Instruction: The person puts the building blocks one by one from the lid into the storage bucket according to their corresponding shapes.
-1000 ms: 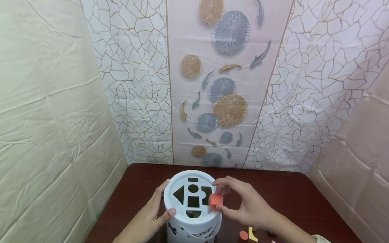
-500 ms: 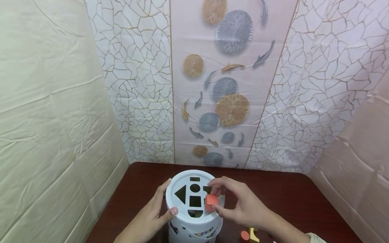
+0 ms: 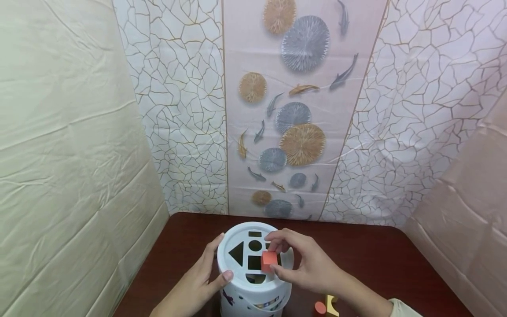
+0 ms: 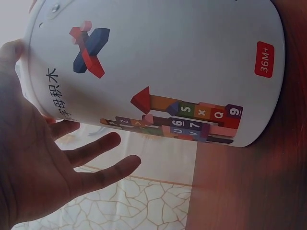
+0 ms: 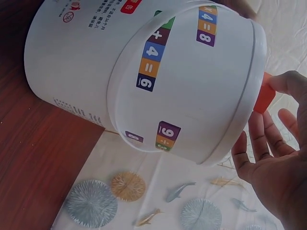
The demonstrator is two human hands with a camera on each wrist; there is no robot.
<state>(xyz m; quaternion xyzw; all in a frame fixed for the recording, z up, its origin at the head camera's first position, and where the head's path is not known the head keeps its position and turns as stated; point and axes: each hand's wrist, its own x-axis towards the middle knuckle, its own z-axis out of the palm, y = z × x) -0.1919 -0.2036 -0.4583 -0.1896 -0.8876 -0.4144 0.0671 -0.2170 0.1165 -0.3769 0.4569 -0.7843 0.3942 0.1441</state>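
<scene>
A white bucket with a shape-sorter lid stands upright on the table. My right hand pinches an orange-red cube block between thumb and fingers. The cube is over the lid, at the right edge of the square hole, and the right wrist view has the same block at the rim. My left hand steadies the bucket's left side, thumb on the lid's edge. In the left wrist view its fingers stretch out fairly straight beside the wall.
Near the table's front, right of the bucket, lie a red round block and a yellow block with a curved cutout. The dark red-brown table reaches back to a patterned cloth. A handle hangs against the bucket's side.
My right hand has carried the cube leftward across the lid, from the right rim to the square hole's edge. The left hand keeps its place on the bucket.
</scene>
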